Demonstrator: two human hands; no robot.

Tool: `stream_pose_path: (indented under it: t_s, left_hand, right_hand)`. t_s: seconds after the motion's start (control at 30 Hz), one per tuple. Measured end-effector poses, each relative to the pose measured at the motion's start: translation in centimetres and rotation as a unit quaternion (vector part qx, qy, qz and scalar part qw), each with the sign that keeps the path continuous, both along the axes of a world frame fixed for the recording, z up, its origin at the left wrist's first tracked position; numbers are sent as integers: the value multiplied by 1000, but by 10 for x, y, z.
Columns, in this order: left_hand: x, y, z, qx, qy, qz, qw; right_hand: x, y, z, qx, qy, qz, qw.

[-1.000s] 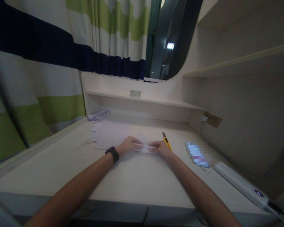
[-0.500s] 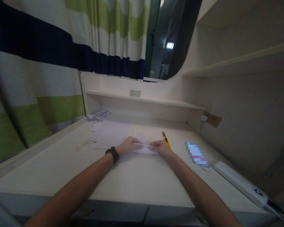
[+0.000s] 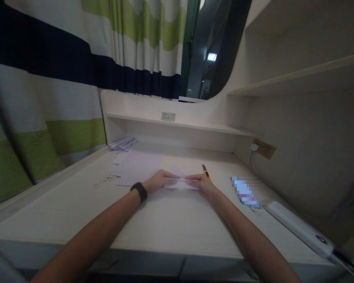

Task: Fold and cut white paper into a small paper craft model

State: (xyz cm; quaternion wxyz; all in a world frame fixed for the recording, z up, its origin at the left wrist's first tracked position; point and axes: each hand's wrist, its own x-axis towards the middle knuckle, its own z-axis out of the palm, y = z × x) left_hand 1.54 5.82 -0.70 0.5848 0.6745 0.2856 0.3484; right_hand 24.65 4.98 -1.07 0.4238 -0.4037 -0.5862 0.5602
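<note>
dim indoor light | soft focus | edges bowed | window glare

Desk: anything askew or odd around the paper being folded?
Mostly tidy. The yellow utility knife lies loose beside the right hand, and paper scraps sit scattered at the desk's far left corner.

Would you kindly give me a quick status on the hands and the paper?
Left hand and right hand pinching folded paper on desk. Yellow utility knife just beyond right hand.

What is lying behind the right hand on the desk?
A yellow knife lies behind the right hand, its near end hidden by the hand. Both hands pinch a folded paper.
</note>
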Motion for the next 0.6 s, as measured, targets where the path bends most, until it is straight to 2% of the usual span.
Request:
stream_pose_path:
  t_s: [0.13,0.3,0.43,0.6]
  left_hand:
    - [0,3,-3,-7,-5,11,1000]
    - [1,2,0,22,25,44,999]
    - [2,-1,2,49,46,67,995]
    - [4,-3,4,51,70,82,993]
  right_hand:
    - [-1,0,-1,-9,8,-17,1000]
    - [-5,-2,-2,-15,31,-35,999]
    - [-6,-2,-3,0,24,-32,999]
    - [-8,-3,-3,18,-8,-47,999]
